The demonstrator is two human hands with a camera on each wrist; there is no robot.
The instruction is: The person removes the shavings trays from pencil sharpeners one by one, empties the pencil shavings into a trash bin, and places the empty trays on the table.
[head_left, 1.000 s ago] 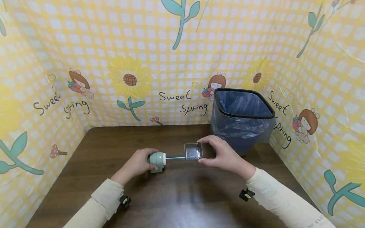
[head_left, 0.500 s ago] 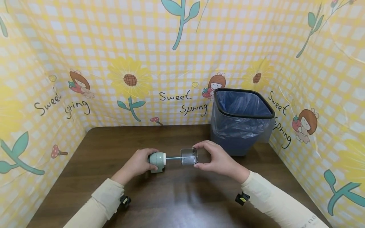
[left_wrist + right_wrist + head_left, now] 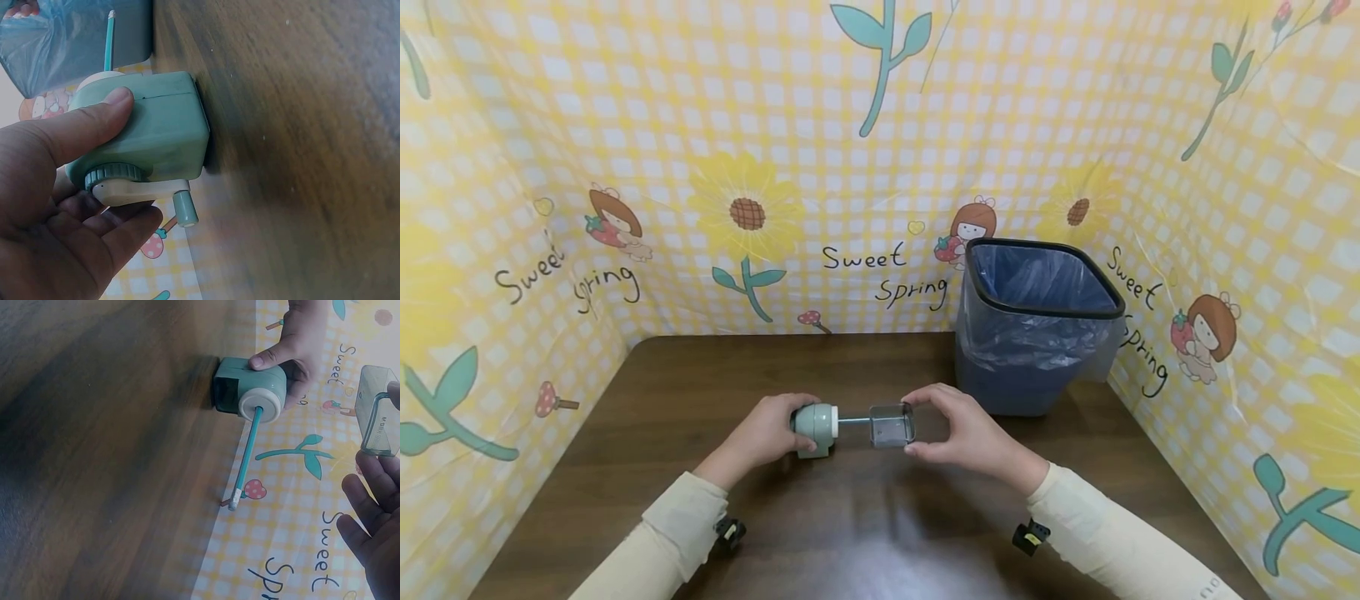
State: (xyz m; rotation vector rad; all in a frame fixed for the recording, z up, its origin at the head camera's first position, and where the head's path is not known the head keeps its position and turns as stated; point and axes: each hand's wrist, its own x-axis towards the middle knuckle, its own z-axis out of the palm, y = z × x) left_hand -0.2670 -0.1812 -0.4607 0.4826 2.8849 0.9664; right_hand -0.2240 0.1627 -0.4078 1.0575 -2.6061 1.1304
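In the head view my left hand (image 3: 766, 435) grips a green crank pencil sharpener (image 3: 815, 425) that stands on the table. A teal pencil (image 3: 249, 450) sticks out of its round white front, eraser end outward. The left wrist view shows the pale crank arm (image 3: 140, 190) at the back, above my curled fingers. With thumb and fingers my right hand (image 3: 966, 433) pinches a small clear shavings drawer (image 3: 891, 427), held above the table and apart from the sharpener. A dark open slot (image 3: 226, 394) shows low on the sharpener's front in the right wrist view.
At the back right of the brown table (image 3: 850, 517) stands a blue-grey waste bin (image 3: 1000, 379) lined with a plastic bag. A yellow checked cloth (image 3: 880, 183) surrounds the table's back and sides.
My right hand has carried the clear drawer left and a little nearer to me, and the drawer has tilted. My left hand and the sharpener have stayed in place.
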